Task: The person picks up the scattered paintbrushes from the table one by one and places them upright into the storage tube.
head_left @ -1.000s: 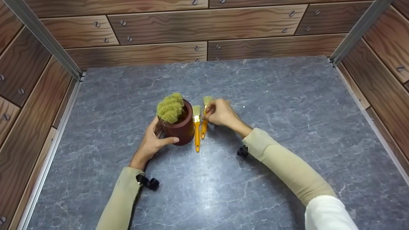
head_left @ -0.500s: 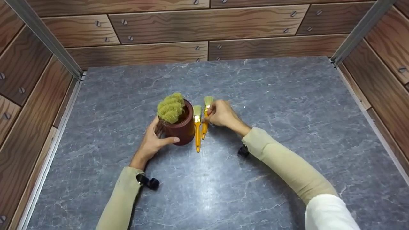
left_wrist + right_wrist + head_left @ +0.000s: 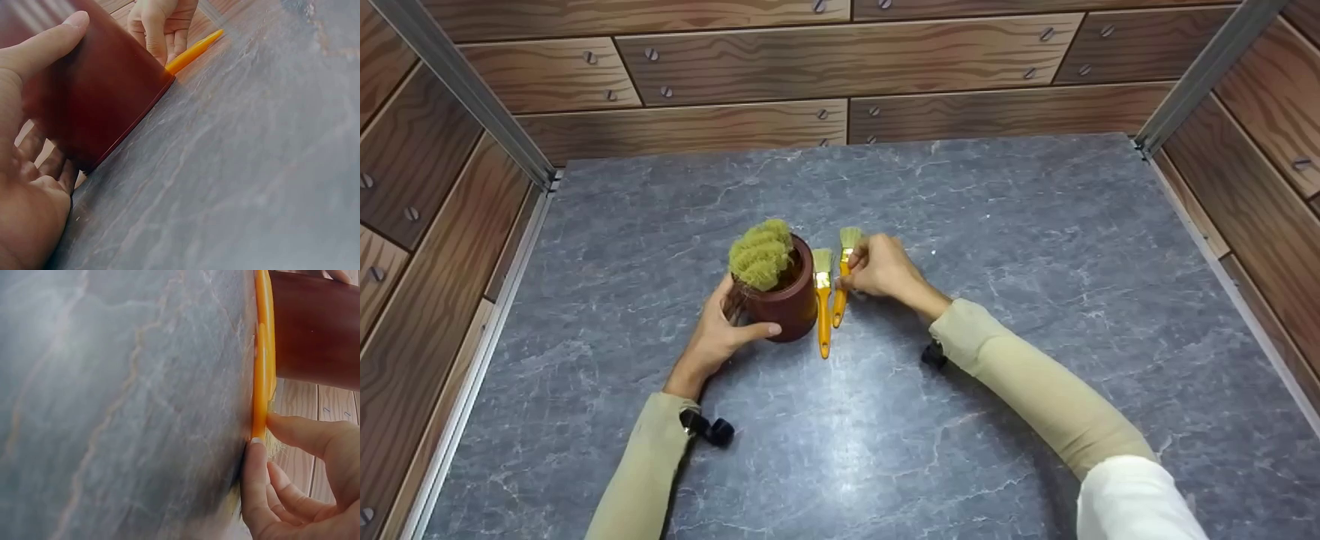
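Observation:
A dark red-brown cylindrical pot (image 3: 784, 311) stands on the tabletop with a fuzzy yellow-green bristly thing (image 3: 761, 255) leaning out of its mouth. My left hand (image 3: 709, 334) grips the pot from the left, thumb across its front and fingers behind. Right beside the pot lies a paintbrush (image 3: 823, 300) with an orange handle and pale bristles pointing away from me. A second, shorter-looking paintbrush (image 3: 838, 307) lies to its right, its handle pinched between thumb and finger of my right hand (image 3: 881, 266). The right wrist view shows this pinch on the orange handle (image 3: 260, 388) close up, low against the table.
The grey marbled tabletop (image 3: 997, 225) stretches around the pot and brushes. Wood-patterned walls (image 3: 840, 60) enclose it at the back and both sides, with metal posts (image 3: 1207, 75) at the back corners.
The bristle end of the pinched paintbrush has turned slightly to the right. My left hand, the pot and the other paintbrush stay where they were.

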### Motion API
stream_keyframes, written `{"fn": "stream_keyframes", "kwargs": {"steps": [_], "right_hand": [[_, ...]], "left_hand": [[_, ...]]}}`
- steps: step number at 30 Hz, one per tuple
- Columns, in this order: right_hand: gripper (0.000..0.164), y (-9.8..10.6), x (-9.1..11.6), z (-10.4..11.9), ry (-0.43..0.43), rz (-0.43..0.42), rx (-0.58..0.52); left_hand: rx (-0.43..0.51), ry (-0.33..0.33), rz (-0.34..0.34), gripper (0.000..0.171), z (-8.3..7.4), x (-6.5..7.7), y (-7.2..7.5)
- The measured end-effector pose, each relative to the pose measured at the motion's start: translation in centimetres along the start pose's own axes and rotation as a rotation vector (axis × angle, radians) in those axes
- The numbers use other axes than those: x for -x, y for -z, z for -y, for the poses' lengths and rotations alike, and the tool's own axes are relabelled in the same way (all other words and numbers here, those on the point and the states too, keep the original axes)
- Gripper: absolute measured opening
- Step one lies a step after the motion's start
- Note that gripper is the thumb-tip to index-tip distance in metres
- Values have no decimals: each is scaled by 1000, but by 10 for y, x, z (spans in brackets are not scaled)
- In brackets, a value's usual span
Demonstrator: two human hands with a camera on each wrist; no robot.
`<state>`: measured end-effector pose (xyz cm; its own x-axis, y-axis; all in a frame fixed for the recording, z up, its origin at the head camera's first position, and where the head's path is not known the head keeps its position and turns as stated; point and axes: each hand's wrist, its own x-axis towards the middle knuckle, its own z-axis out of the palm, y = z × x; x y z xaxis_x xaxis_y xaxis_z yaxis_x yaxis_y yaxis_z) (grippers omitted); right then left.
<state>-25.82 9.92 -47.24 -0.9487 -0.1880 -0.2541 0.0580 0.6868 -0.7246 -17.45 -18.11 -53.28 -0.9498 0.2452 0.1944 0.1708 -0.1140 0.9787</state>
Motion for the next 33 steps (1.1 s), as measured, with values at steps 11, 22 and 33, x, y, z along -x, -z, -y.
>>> {"fn": "stream_keyframes", "kwargs": {"steps": [11, 22, 33], "right_hand": [[31, -2, -2, 0, 30, -10, 36], [31, 2, -1, -7, 64, -11, -23], [29, 1, 1, -15, 62, -60, -164]], "left_hand": [[23, -18, 5, 102, 2, 1, 0], [9, -2, 8, 102, 2, 2, 0], [-10, 5, -7, 105, 0, 0, 0]]}}
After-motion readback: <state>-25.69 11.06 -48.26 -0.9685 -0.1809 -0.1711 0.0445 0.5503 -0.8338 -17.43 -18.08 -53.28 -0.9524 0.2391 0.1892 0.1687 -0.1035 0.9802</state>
